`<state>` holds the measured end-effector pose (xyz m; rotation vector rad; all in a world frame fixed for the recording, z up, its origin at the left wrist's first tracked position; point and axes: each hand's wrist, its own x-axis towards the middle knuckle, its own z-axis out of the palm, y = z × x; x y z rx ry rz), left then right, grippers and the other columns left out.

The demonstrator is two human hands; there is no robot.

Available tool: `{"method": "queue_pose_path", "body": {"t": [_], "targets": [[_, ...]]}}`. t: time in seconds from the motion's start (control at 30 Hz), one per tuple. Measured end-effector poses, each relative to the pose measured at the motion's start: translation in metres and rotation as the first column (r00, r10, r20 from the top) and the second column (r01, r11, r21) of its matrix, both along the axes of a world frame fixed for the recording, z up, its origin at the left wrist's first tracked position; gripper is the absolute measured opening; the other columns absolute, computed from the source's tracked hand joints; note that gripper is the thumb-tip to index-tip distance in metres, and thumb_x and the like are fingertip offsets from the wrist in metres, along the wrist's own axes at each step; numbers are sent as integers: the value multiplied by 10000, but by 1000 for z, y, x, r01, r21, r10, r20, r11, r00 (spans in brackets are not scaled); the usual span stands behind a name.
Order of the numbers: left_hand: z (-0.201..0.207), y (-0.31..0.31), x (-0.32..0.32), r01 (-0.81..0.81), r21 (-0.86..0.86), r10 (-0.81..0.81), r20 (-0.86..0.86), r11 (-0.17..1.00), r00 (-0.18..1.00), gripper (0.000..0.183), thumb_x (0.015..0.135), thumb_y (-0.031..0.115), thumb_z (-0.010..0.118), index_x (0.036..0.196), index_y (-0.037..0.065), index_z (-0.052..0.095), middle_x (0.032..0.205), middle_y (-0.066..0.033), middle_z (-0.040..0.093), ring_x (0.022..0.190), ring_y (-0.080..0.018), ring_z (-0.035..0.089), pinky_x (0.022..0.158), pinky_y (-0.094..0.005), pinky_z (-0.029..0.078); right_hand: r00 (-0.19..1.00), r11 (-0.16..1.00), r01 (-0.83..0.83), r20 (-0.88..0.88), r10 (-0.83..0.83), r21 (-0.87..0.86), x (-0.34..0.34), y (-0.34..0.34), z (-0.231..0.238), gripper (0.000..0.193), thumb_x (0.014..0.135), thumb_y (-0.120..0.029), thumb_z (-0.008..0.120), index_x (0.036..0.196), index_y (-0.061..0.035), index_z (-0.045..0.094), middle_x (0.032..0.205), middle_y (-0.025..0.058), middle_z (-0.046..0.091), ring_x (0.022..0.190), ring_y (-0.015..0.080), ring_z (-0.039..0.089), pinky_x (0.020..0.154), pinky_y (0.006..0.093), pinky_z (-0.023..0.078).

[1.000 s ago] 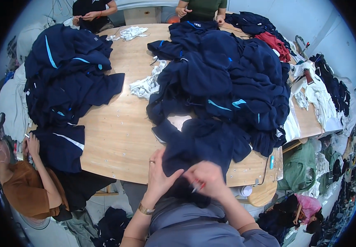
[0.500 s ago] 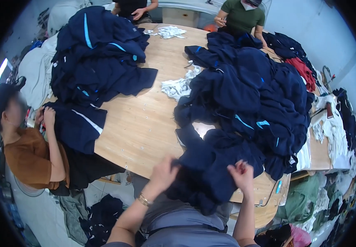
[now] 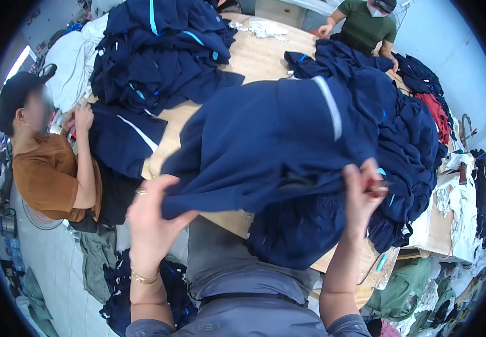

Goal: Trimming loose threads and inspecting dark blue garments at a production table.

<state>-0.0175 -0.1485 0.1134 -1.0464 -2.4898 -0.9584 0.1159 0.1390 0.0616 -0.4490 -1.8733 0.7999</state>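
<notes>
A navy garment (image 3: 254, 129) with a white stripe is stretched out in the air between my hands, above the table's near edge. My left hand (image 3: 156, 216) has its left corner between a spread thumb and forefinger. At its right edge my right hand (image 3: 361, 194) is closed on the cloth, with small red-handled thread snips (image 3: 375, 188) in the same hand, somewhat blurred. Beneath lies another navy garment (image 3: 299, 233) with a gathered waistband, hanging over the edge toward my lap.
A big heap of navy garments (image 3: 408, 140) covers the table's right side, another heap (image 3: 158, 62) its far left. A co-worker (image 3: 54, 163) in brown handles a navy piece at the left; another (image 3: 366, 28) in green sits across. White scraps (image 3: 268, 30) lie on the wooden table (image 3: 260, 56).
The striped navy garment has come up off the near edge and is spread out in front of me. My hands have moved apart and up, and my view has shifted.
</notes>
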Motion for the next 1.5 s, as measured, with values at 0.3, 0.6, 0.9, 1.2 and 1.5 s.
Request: {"method": "queue_pose_path", "body": {"t": [0.3, 0.6, 0.9, 1.2, 1.5], "targets": [[-125, -25, 25, 168, -240, -36, 473, 956, 880, 420, 729, 298, 713, 1003, 31, 540, 861, -160, 589, 837, -339, 584, 721, -401, 469, 871, 810, 140, 460, 172, -570, 64, -45, -166, 377, 787, -116, 692, 578, -56, 384, 525, -41, 347, 502, 60, 299, 460, 228, 282], [-156, 32, 24, 19, -81, 33, 592, 997, 805, 232, 849, 198, 593, 793, -22, 639, 647, -120, 625, 564, -184, 618, 541, -278, 473, 924, 742, -1, 284, 258, -670, 15, -63, -122, 296, 809, -117, 677, 610, -66, 464, 556, -96, 333, 524, 5, 293, 477, 170, 245], [-194, 59, 26, -535, 239, -462, 822, 810, -332, 245, 886, 253, 579, 891, 9, 564, 805, -90, 605, 500, -55, 460, 341, -157, 311, 861, 792, -280, 222, 457, -543, -53, -83, -141, 201, 803, -45, 648, 771, -32, 450, 669, -2, 476, 586, 35, 436, 499, 196, 366], [-180, 63, 67, -897, 76, -796, 498, 435, -344, 133, 904, 134, 535, 946, 10, 555, 848, -55, 565, 723, -113, 555, 496, -197, 441, 865, 804, -177, 300, 402, -568, -27, -97, -170, 255, 789, -81, 644, 808, -31, 395, 653, 54, 567, 517, 112, 518, 484, 251, 403], [-184, 50, 23, -176, -92, 186, 121, 980, 975, 292, 860, 304, 572, 848, 14, 602, 785, -166, 591, 620, -342, 567, 611, -438, 472, 895, 810, -197, 236, 379, -553, -21, -102, -161, 302, 787, -91, 665, 800, -37, 368, 653, 44, 543, 534, 98, 493, 510, 238, 404]]}}
